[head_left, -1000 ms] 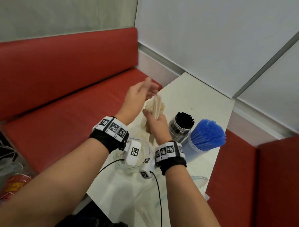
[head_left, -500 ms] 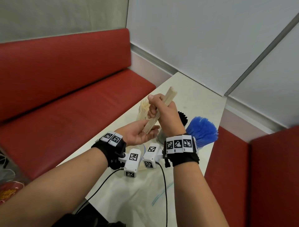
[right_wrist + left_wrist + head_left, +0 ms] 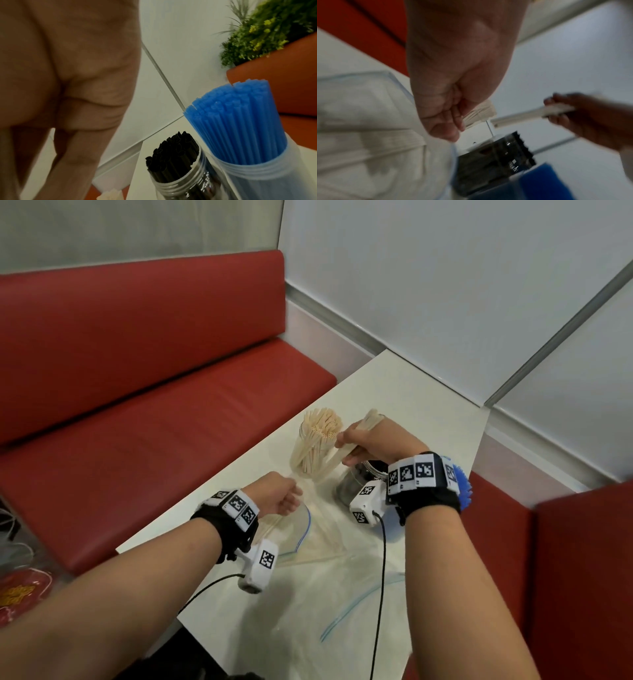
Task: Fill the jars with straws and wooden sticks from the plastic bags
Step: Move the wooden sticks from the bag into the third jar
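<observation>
My right hand (image 3: pixel 371 440) grips a bundle of flat wooden sticks (image 3: pixel 334 458), tilted, its lower end beside the base of a clear jar of beige straws (image 3: pixel 313 446). The bundle also shows in the left wrist view as wooden sticks (image 3: pixel 522 117) in my right hand (image 3: pixel 573 112). My left hand (image 3: pixel 279 496) hovers with curled fingers (image 3: pixel 452 121) over the mouth of a clear zip bag (image 3: pixel 294 539) that holds more thin sticks. Whether it pinches the bag's rim is unclear. A jar of black straws (image 3: pixel 175 155) and a jar of blue straws (image 3: pixel 240 121) stand under my right wrist.
The white table (image 3: pixel 411 392) sits in a corner between red benches (image 3: pixel 137 405) and a pale wall. A second empty zip bag (image 3: pixel 342 618) lies near the front edge. Wrist-camera cables trail over the bags. A green plant (image 3: pixel 274 27) stands behind the right bench.
My right hand has come down and forward with the sticks, from chest height to beside the beige straw jar. My left hand has left the stick ends and dropped to the bag.
</observation>
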`<state>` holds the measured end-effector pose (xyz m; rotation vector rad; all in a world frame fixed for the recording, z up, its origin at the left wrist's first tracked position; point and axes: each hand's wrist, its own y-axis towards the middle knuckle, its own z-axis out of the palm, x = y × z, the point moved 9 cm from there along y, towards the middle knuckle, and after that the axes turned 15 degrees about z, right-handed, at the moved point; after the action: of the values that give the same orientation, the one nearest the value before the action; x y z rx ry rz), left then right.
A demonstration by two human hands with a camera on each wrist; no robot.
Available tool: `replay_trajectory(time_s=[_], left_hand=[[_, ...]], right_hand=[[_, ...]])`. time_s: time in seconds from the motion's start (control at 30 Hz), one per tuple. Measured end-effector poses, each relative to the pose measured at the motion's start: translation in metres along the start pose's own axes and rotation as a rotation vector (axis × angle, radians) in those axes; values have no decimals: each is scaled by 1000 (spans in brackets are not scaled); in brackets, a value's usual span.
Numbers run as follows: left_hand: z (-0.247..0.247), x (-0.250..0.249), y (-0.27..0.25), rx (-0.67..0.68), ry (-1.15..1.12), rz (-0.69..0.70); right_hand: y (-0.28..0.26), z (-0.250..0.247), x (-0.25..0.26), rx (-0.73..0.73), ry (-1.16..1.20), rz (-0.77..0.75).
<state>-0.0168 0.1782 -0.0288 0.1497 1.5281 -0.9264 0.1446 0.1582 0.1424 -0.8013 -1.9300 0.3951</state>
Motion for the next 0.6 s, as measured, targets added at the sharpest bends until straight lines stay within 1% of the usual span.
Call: replay_trajectory(time_s=[0.07, 0.1, 0.17, 0.23, 0.37, 0.47, 0.6], left_hand=[[-6, 16, -1, 41, 283, -49], [-6, 21, 0, 94, 443, -51], [-4, 25, 3, 189, 769, 2], [-2, 26, 7, 216, 1000, 78], [3, 42, 17, 239, 1277, 144], [-4, 56, 18, 172, 1391, 105], [-7, 69, 23, 128, 1507, 69]], right_hand=[[12, -5, 5, -62, -24, 44], [18, -7, 7, -99, -29, 60], [28, -12, 14, -167, -34, 69], [37, -16, 22, -207, -14, 63], [54, -23, 28, -287, 8, 57], [61, -30, 32, -362, 34, -27], [73, -27, 32, -389, -46, -37]])
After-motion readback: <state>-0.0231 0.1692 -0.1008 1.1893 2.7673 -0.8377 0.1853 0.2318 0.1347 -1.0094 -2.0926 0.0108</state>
